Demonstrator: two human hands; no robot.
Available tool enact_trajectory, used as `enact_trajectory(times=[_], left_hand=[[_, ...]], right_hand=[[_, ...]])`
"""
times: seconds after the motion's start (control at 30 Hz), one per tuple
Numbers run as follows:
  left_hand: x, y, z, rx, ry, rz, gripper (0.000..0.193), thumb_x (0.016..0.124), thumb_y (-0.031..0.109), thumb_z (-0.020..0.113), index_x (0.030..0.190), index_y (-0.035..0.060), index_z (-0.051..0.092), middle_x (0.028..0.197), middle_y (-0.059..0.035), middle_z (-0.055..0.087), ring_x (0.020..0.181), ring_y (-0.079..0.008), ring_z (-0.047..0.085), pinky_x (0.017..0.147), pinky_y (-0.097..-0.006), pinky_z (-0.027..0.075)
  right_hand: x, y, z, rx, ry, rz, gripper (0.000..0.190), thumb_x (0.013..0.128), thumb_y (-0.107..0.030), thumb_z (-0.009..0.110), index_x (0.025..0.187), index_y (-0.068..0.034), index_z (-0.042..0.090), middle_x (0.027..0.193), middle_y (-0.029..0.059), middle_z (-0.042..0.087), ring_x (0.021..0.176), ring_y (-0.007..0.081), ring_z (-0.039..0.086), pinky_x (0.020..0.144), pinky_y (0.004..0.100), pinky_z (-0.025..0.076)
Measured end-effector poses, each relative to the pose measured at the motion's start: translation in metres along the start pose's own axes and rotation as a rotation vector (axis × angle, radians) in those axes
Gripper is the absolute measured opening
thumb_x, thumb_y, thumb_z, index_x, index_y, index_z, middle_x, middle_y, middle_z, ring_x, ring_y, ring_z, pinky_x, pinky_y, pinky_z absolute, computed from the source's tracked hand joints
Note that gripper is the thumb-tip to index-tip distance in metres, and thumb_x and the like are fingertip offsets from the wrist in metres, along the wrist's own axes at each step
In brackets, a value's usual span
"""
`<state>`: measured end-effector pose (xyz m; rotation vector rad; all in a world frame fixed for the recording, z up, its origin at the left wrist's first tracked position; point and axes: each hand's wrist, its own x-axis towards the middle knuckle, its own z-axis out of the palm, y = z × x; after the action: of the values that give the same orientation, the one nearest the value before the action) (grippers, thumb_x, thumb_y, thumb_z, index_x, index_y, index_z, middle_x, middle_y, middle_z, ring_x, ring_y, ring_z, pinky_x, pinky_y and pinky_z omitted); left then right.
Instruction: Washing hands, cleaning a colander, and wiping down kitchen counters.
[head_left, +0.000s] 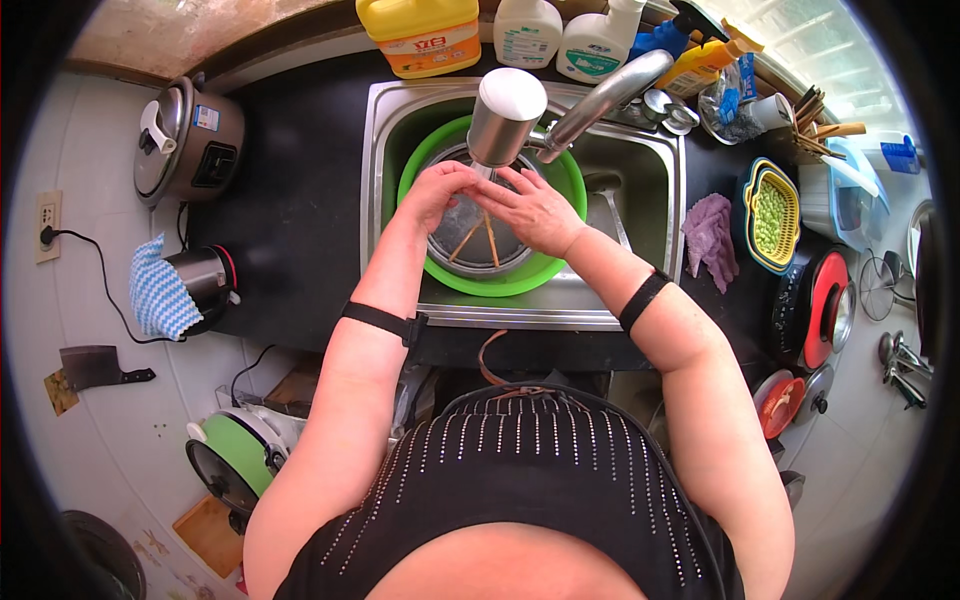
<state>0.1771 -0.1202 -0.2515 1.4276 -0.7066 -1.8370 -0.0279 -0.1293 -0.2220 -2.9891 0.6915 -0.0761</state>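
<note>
My left hand and my right hand meet just below a cylindrical metal fitting beside the curved faucet, over the sink. Water seems to run down at the fingertips. The left fingers are curled, the right fingers stretched out and touching the left hand. Under them, a round metal pan with water sits in a green plastic basin. A pair of chopsticks lies spread in the pan. Whether anything small is between the hands cannot be told.
A ladle lies in the steel sink, right of the basin. Bottles of cleaner line the back. On the right are a purple cloth and a yellow basket of green beans or peas; on the left, a rice cooker and a kettle.
</note>
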Motion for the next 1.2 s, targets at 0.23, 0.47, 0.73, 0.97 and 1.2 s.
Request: enact_trajectory(times=[0.23,0.47,0.73,0.97,1.2], left_hand=[[0.003,0.003,-0.004,-0.099,-0.084,0.024,0.006,0.075,0.016,0.062,0.081,0.0131,0.060,0.074,0.0045,0.058,0.065,-0.0053,0.048,0.058,-0.0201,0.034],[0.003,0.003,0.005,-0.100,-0.043,0.089,0.007,0.077,0.013,0.060,0.083,0.0094,0.061,0.076,0.0025,0.059,0.065,-0.0056,0.050,0.057,-0.0181,0.035],[0.002,0.002,0.007,-0.091,-0.034,0.059,0.006,0.078,0.007,0.059,0.084,0.0065,0.059,0.086,-0.0022,0.060,0.076,-0.0089,0.054,0.065,-0.0207,0.040],[0.000,-0.001,0.002,-0.156,-0.084,0.114,0.006,0.080,0.010,0.060,0.085,0.0069,0.060,0.083,-0.0014,0.061,0.076,-0.0091,0.056,0.072,-0.0218,0.044],[-0.002,0.005,0.002,-0.188,-0.133,0.139,0.008,0.081,0.009,0.059,0.087,0.0047,0.060,0.085,-0.0025,0.062,0.077,-0.0108,0.058,0.073,-0.0236,0.045]], right_hand=[[-0.002,0.004,-0.007,-0.003,0.036,0.013,0.062,0.076,-0.010,0.052,0.136,-0.017,0.035,0.140,-0.0048,0.029,0.124,0.0254,0.033,0.099,0.0393,0.034],[-0.001,0.005,-0.005,0.023,0.014,0.003,0.062,0.077,-0.009,0.051,0.136,-0.017,0.034,0.140,-0.0048,0.029,0.123,0.0259,0.033,0.100,0.0396,0.033],[-0.003,0.002,-0.008,0.078,0.018,0.048,0.061,0.074,-0.009,0.055,0.132,-0.016,0.038,0.138,-0.0010,0.031,0.123,0.0269,0.034,0.100,0.0397,0.033],[-0.002,0.000,-0.011,0.186,0.069,0.080,0.057,0.074,-0.008,0.055,0.130,-0.014,0.041,0.137,0.0002,0.032,0.122,0.0285,0.036,0.098,0.0397,0.036],[0.001,0.001,-0.014,0.229,0.106,0.081,0.056,0.074,-0.009,0.054,0.128,-0.013,0.042,0.135,0.0006,0.035,0.121,0.0282,0.036,0.096,0.0398,0.037]])
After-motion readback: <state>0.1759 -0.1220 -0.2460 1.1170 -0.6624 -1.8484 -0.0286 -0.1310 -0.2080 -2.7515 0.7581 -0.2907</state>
